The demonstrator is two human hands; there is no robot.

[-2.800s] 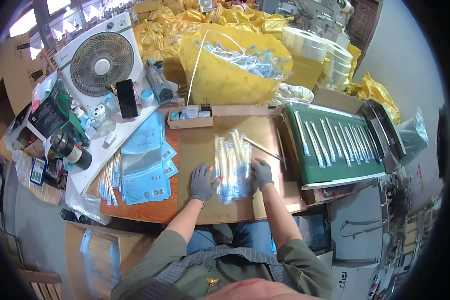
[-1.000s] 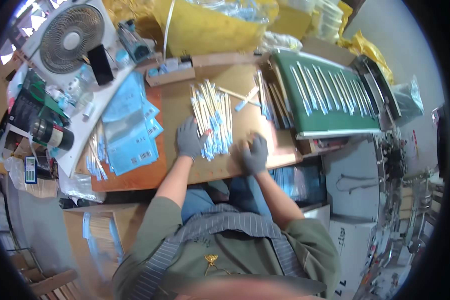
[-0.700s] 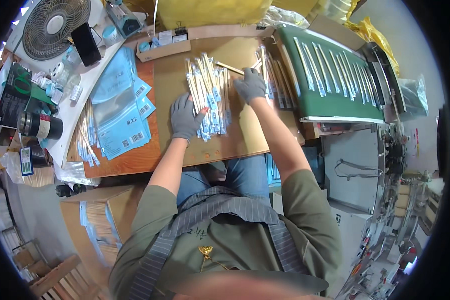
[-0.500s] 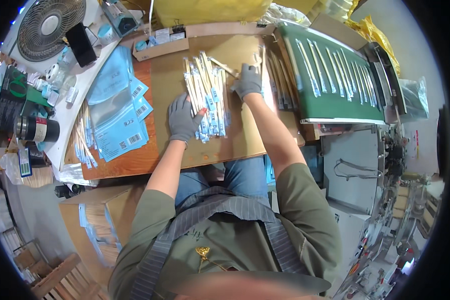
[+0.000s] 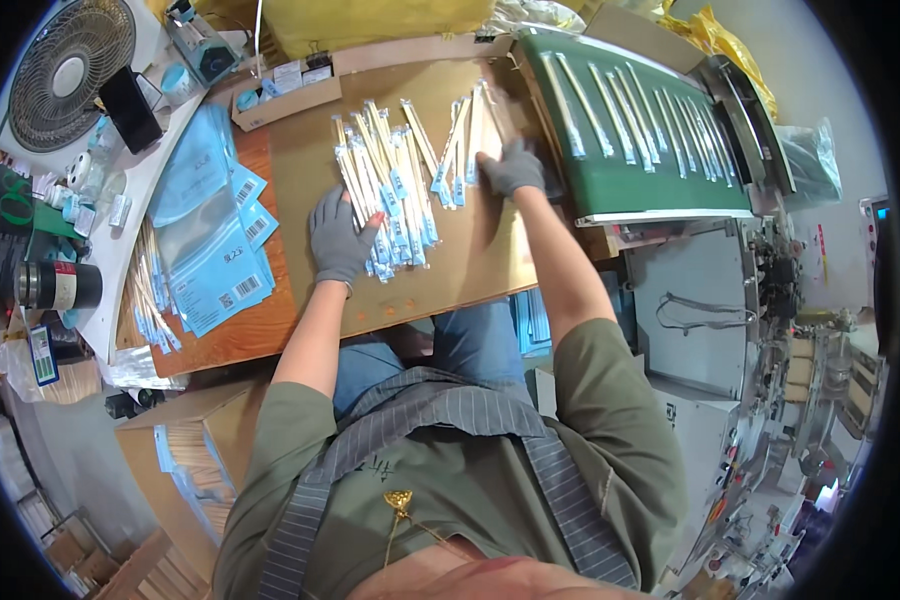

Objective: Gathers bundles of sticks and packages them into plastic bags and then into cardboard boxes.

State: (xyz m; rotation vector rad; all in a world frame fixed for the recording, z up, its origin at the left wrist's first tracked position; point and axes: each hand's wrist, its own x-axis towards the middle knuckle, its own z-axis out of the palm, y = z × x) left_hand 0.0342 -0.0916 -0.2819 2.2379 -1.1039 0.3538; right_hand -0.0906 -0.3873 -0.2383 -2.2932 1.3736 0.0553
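A loose pile of wrapped sticks point(image 5: 385, 195), which look like chopsticks in clear sleeves with blue ends, lies on the brown board point(image 5: 305, 140). My left hand point(image 5: 340, 238), in a grey glove, rests against the pile's left side with its thumb apart from the fingers. Several more wrapped sticks point(image 5: 458, 150) lie to the right of the pile. Just beyond them is my right hand point(image 5: 513, 168), also gloved, with its thumb stretched toward those sticks. Its other fingers are partly blurred, and I see nothing gripped in it. A blurred streak shows above this hand.
A green conveyor belt point(image 5: 620, 180) on the right carries a row of wrapped sticks. Blue printed bags point(image 5: 220, 270) lie to the left, beside another bundle of sticks point(image 5: 148, 290). A small cardboard tray point(image 5: 288, 98) sits at the back; a fan point(image 5: 70, 75) stands far left.
My right hand has shifted right, away from the pile, and more sticks now lie between the two. The left hand stays at the pile. The whole view has turned slightly.
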